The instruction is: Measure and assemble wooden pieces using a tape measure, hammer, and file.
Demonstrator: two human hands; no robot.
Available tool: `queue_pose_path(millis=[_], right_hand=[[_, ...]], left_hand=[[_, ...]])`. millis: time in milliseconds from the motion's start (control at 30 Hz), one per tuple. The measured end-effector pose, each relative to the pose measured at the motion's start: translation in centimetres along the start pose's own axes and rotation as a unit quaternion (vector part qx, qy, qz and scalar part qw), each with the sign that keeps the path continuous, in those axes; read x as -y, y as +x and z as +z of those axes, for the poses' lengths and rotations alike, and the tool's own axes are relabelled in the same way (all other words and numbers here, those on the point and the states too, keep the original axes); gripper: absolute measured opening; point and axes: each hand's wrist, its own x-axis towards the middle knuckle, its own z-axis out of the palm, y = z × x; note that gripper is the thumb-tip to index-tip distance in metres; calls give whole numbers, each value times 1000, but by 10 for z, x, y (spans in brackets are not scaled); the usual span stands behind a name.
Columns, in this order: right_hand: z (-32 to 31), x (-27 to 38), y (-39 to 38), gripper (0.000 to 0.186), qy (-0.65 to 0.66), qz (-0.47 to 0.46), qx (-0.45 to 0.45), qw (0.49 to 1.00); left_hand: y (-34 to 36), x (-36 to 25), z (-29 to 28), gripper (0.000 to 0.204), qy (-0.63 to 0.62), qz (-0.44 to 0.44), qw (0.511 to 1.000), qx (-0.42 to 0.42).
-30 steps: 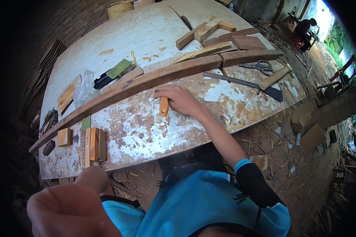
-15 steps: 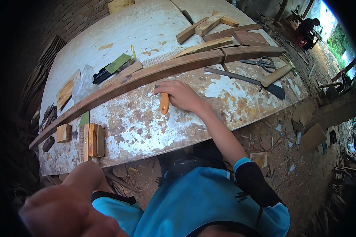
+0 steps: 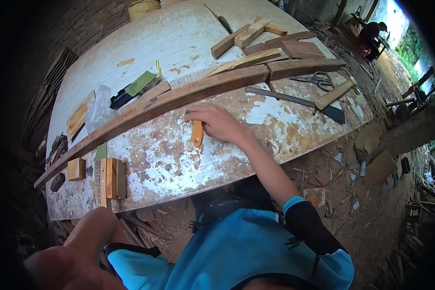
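Note:
My right hand [image 3: 218, 123] is closed over an orange-handled tool [image 3: 197, 134] on the worktable's paint-flaked top [image 3: 164, 164]. The handle points back toward me. The tool's far end is covered by my fingers, with a small dark bit showing at the fingertips. Just beyond the hand, a long brown wooden beam [image 3: 150, 107] lies across the table, with a shorter beam piece [image 3: 304, 67] at its right end. My left hand [image 3: 65, 270] is up close at the lower left, off the table; it is dark and blurred, and its fingers cannot be made out.
Small wood blocks [image 3: 115, 179] stand near the left front edge. To the right lie scissors [image 3: 320, 80], a wooden-handled hammer [image 3: 334, 94] and a long dark flat tool [image 3: 295, 100]. Farther back are wood offcuts [image 3: 251, 33] and a clear plastic bag [image 3: 100, 110]. A person [image 3: 372, 38] sits far right.
My right hand and the orange-handled tool show slightly lower and left, as does the table. My left hand and forearm have shifted lower in the picture. The right-hand grip stays the same.

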Motion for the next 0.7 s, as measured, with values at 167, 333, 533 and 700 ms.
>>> queue_pose_path(millis=[167,333,533,700], right_hand=[[0,-3,-1,37,-1,45,54,998],[2,-4,-2,31,-4,13,11,1000],[3,-5,-3,35,0,28,42,999],[4,-5,-5,33,-2,21,19,1000]], left_hand=[[2,3,3,39,-11,9,1000,-5],[6,8,11,37,-13,31,999,-9],[9,11,15,35,-12,42,999,-8],[9,11,13,34,-5,37,999,-3]])
